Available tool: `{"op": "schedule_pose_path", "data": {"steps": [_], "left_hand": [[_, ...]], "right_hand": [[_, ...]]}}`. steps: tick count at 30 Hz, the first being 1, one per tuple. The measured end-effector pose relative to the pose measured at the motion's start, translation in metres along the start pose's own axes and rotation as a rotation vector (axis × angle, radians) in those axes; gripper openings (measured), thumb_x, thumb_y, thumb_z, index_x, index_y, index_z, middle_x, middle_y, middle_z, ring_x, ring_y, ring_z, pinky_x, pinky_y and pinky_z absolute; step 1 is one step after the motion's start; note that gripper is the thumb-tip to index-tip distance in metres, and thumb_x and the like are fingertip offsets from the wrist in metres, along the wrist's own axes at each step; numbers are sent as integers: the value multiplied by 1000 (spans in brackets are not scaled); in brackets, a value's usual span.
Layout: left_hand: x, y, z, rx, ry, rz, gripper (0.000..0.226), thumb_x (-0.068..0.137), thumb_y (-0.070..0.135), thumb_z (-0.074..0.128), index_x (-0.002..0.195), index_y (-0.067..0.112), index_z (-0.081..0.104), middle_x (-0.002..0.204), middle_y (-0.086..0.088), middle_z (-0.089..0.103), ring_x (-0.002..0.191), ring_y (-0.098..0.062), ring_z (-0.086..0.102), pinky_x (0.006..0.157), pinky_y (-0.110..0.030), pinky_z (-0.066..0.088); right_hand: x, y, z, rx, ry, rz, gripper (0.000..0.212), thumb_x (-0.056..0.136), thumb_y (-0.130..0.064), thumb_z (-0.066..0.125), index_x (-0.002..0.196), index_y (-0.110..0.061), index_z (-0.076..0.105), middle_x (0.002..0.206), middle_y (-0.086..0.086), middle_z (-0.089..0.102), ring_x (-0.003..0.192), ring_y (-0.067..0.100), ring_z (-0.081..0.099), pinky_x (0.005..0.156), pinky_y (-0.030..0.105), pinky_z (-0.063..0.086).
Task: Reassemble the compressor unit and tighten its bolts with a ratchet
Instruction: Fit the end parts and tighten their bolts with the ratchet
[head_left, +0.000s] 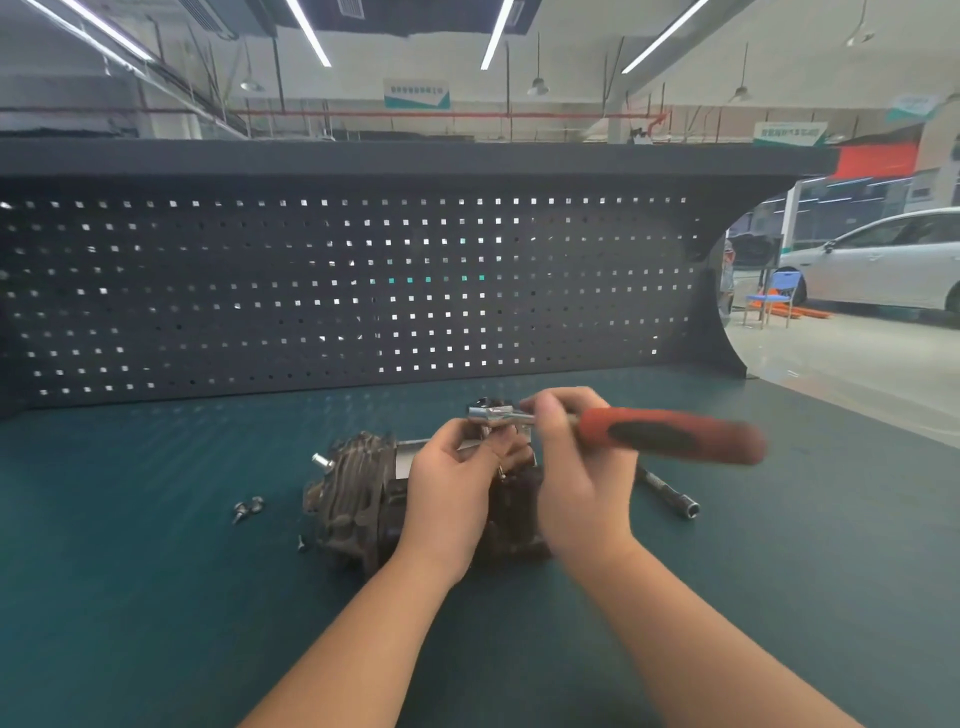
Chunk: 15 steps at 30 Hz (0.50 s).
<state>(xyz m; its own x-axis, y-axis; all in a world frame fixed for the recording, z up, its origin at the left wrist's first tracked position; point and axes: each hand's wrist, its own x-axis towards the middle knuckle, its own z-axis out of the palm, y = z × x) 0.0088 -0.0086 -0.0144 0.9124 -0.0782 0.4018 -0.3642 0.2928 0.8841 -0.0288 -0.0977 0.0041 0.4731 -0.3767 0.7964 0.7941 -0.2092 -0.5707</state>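
I stand at a dark teal table (156, 597) backed by a black perforated metal pegboard (337, 291). Near its middle lies the dark, ribbed cast-metal compressor unit (353, 499), half hidden by my 2 hands. My right hand (576, 483) has its fingers curled round the steel shank of a ratchet with a red and black handle (670, 434), whose head sits above the compressor. My left hand (452, 483) curls against the compressor top beneath that head; what it pinches I cannot tell. A chrome extension bar (670, 493) lies to the right, and 2 or 3 small loose silver bolts (247, 509) to the left. If the socket sits crooked, it could slip and round a bolt head.
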Motion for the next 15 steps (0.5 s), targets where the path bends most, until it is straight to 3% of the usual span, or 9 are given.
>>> {"op": "schedule_pose_path", "data": {"steps": [2, 5, 6, 9, 12, 15], "left_hand": [[1, -2, -1, 0, -20, 2, 4, 91, 11, 65, 93, 10, 68, 90, -10, 76, 86, -24, 74, 84, -38, 55], [1, -2, -1, 14, -40, 13, 9, 92, 11, 64, 100, 10, 68, 96, -8, 77, 93, -24, 74, 94, -43, 53], [1, -3, -1, 16, -35, 16, 10, 92, 12, 64, 101, 10, 68, 96, -7, 77, 93, -23, 74, 95, -44, 53], [1, -4, -1, 7, -11, 0, 10, 90, 14, 67, 99, 9, 69, 94, -7, 77, 92, -22, 74, 93, -44, 54], [-1, -4, 0, 17, -6, 4, 8, 90, 16, 66, 93, 14, 74, 89, -4, 77, 91, -20, 74, 79, -28, 57], [-4, -1, 0, 27, -39, -2, 14, 93, 17, 62, 94, 12, 76, 91, -4, 77, 90, -16, 73, 83, -27, 54]], "right_hand": [[13, 8, -9, 183, 92, 220, 21, 86, -20, 55, 67, -19, 65, 54, -14, 51, 51, 2, 47, 52, 13, 39], [29, 20, -18, 405, 110, 663, 36, 92, -17, 54, 60, -17, 70, 52, -4, 47, 51, 11, 39, 52, 22, 32], [31, 24, -20, 451, 102, 728, 37, 93, -18, 52, 61, -16, 70, 53, -4, 47, 51, 12, 38, 53, 23, 30], [26, 23, -18, 333, 157, 560, 33, 89, -19, 56, 60, -18, 72, 54, -6, 52, 51, 8, 44, 55, 22, 36], [13, 9, -7, 147, 257, 338, 25, 81, -29, 55, 64, -22, 73, 53, -13, 54, 52, -1, 48, 53, 9, 39], [-2, -3, 6, -30, 213, 93, 20, 88, -30, 54, 75, -24, 68, 61, -15, 60, 63, -4, 57, 64, 6, 40]]}}
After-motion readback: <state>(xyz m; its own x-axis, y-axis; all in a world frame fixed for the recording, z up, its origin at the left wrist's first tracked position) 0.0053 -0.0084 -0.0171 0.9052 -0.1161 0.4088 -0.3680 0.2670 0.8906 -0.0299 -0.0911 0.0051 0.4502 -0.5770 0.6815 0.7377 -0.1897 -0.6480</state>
